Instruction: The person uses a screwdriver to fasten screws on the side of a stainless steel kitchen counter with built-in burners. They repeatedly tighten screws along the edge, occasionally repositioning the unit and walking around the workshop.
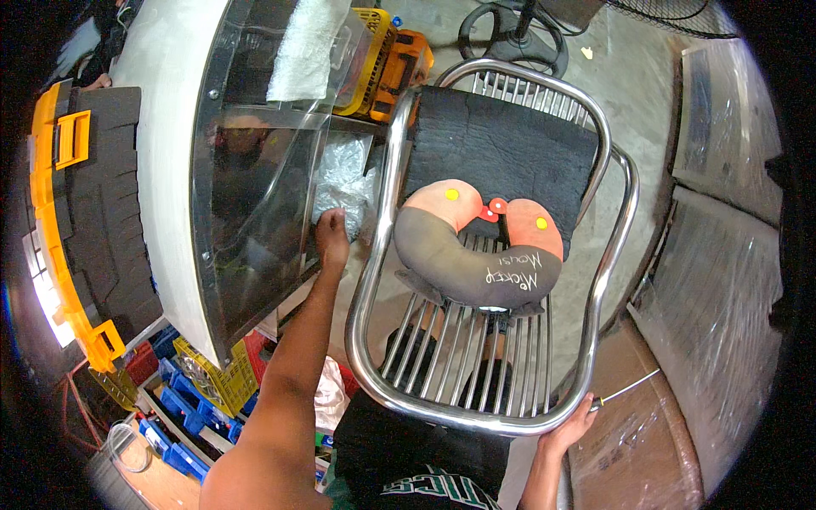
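In front of me stands a metal chair (pixel 374 221) with a chrome tube frame and a slatted back. A black pad (pixel 518 127) lies on its seat. Across the pad and slats rests a U-shaped neck pillow (pixel 476 263), dark grey with orange ends. My right hand (pixel 571 427) is at the frame's near right corner, closed on a thin screwdriver (pixel 631 387) that points up and right. Reaching forward left of the chair, my left hand (pixel 332 236) has its fingers curled by a crinkled clear plastic bag (pixel 342 174). Whatever those fingers hold is hidden.
A cabinet with a clear panel (pixel 263 187) stands left, a white towel (pixel 304 51) over it. Farther left is a black-and-orange toolbox (pixel 102 204). Blue bins (pixel 183 399) sit lower left. Wrapped boxes (pixel 705 272) line the right. A steering wheel (pixel 513 38) lies beyond the chair.
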The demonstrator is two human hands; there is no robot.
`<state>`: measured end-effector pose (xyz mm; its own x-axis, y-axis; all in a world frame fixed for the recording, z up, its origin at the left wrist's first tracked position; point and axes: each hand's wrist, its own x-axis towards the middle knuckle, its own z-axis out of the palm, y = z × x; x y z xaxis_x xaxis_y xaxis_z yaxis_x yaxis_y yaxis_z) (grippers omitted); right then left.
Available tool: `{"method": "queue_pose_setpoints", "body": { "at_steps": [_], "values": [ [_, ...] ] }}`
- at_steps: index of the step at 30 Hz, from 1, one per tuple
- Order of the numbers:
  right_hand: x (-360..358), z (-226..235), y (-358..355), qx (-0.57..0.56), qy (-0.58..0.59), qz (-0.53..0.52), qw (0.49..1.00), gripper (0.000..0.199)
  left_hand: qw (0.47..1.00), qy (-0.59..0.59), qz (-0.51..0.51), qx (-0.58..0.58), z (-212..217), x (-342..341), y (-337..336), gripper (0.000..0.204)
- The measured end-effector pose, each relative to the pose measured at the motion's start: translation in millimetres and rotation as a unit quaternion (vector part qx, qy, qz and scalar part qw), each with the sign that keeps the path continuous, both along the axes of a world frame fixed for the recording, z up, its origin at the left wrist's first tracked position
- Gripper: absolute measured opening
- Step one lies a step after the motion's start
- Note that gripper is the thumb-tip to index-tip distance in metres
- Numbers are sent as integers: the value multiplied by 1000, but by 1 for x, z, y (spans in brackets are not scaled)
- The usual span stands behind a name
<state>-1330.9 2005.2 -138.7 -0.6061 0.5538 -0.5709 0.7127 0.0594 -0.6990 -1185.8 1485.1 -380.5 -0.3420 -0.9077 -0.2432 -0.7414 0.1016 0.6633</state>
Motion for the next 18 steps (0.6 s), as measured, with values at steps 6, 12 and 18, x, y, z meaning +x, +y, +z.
{"method": "queue_pose_setpoints", "body": {
  "at_steps": [6, 12, 18],
  "values": [
    [3, -3, 13, -10, -26, 29, 999, 24, 998, 29, 34, 50, 63, -5, 37, 29],
    [3, 0, 10, -6, -29, 49, 998, 29, 975, 183, 56, 117, 73, -59, 20, 29],
    [0, 4, -2, 0, -9, 35, 999, 30, 811, 314, 166, 466, 8, -133, -57, 25]
  ]
}}
